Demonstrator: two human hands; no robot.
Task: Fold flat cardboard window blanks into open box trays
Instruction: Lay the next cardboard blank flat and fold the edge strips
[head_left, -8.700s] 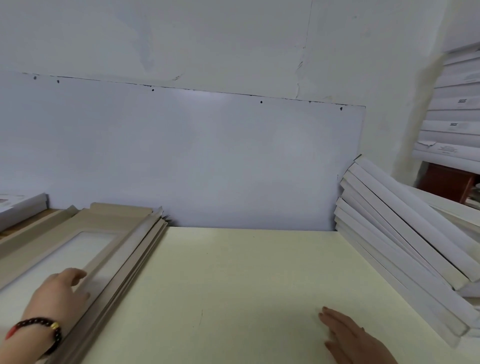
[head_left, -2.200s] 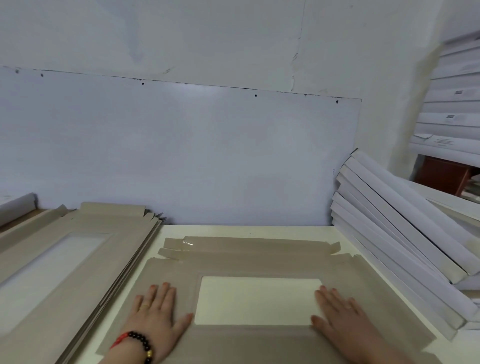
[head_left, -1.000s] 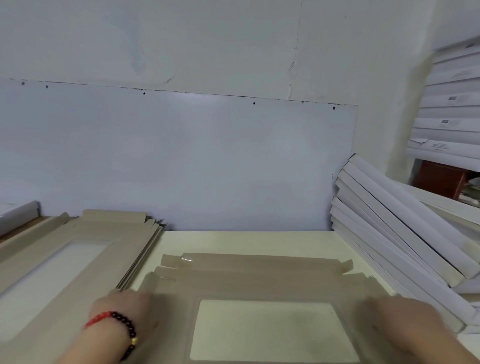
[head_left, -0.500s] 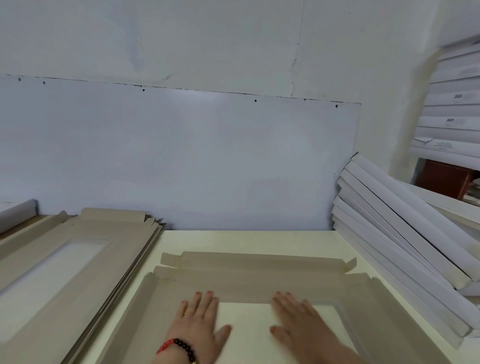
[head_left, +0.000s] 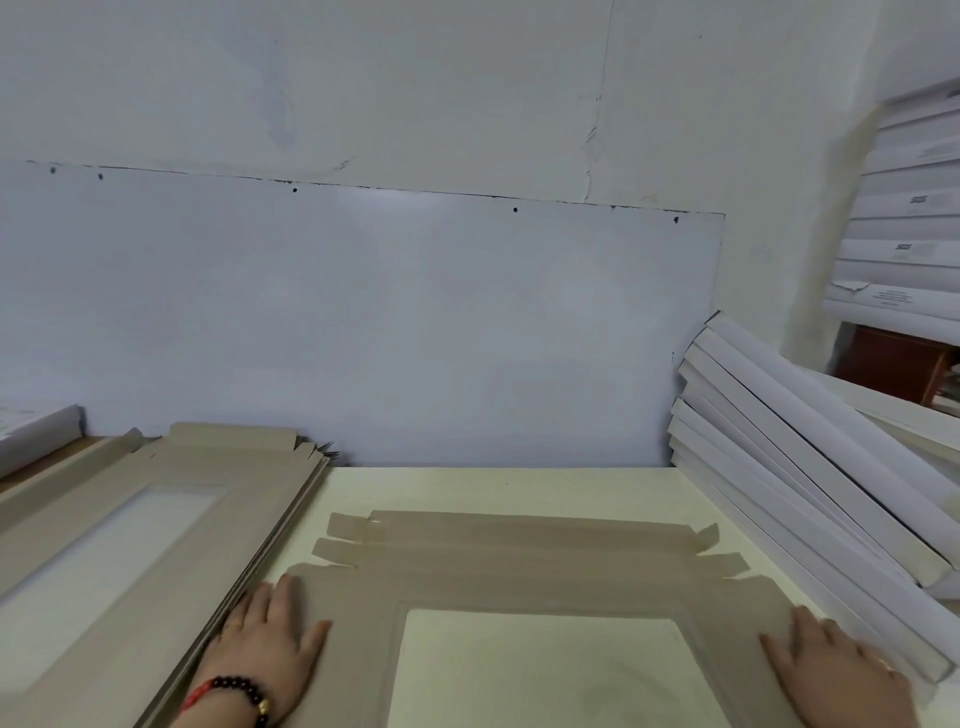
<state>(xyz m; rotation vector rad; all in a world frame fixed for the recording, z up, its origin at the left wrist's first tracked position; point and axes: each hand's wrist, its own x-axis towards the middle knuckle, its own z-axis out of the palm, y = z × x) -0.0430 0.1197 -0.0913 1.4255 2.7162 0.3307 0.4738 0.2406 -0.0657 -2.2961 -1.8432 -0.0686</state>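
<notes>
- pressing flat: left hand (head_left: 270, 631) and right hand (head_left: 836, 665), fingers spread, on the cardboard blank (head_left: 524, 566) at 6 o'clock on the table (head_left: 519, 488).
- likely light, thin, stiff; best lifted by its 12 o'clock flaps (head_left: 519, 530).
</notes>
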